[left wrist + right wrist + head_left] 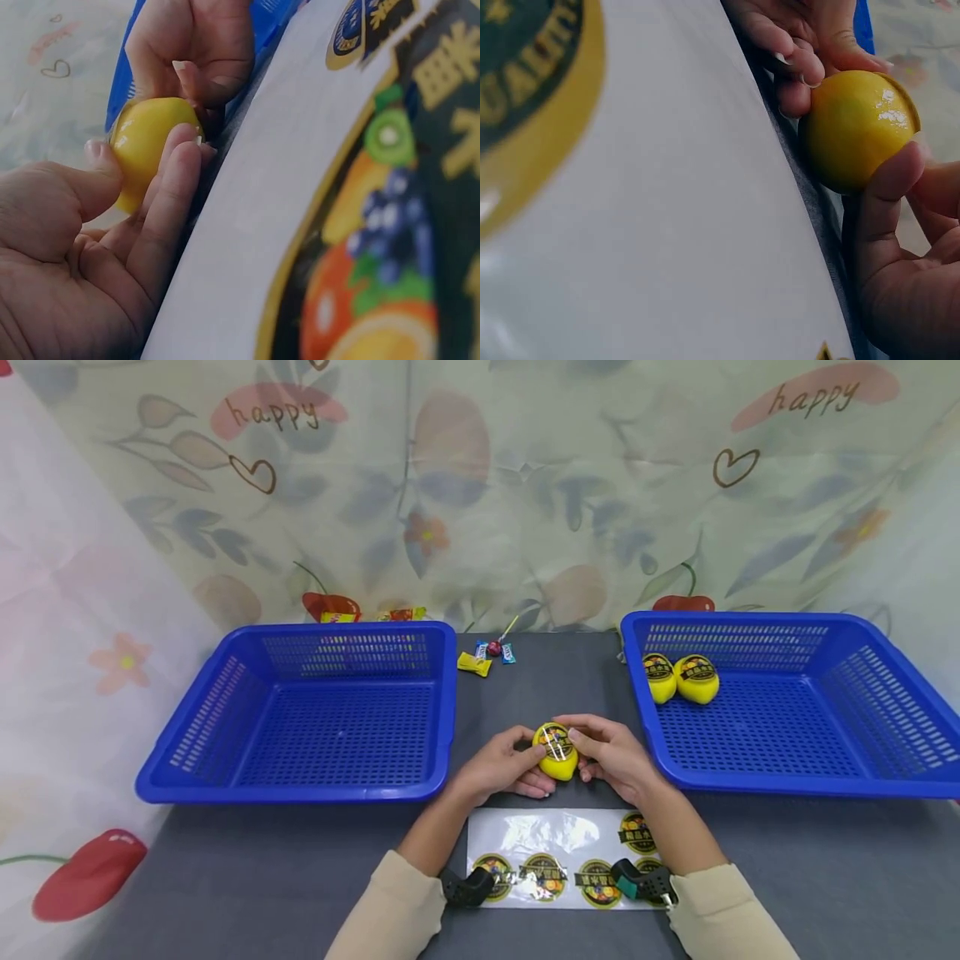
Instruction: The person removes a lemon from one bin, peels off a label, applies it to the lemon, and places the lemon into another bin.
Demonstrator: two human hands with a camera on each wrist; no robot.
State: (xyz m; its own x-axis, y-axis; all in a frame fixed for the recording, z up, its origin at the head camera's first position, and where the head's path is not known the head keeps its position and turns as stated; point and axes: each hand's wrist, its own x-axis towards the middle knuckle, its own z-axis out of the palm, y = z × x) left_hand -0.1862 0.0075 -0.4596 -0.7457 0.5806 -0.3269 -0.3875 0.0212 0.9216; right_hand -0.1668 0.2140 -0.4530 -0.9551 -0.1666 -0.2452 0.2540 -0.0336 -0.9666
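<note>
A yellow lemon (559, 764) with a dark round fruit sticker (555, 742) on its upper face is held between both hands over the dark table. My left hand (513, 764) grips it from the left, thumb on the near side and fingers underneath. From the right, my right hand (611, 752) pinches the lemon's edge by the sticker with thumb and forefinger. In the left wrist view the lemon (150, 142) shows its plain side, with fingers around it. The right wrist view shows the sticker's rim lying along the lemon's (859, 131) far edge.
Below the hands lies a white sticker sheet (525, 831) with several round stickers. A blue basket (300, 795) stands at left. Another blue basket (787, 781) at right contains two stickered lemons (697, 679). Wrapped candies (474, 665) and a lollipop (495, 647) lie at the back.
</note>
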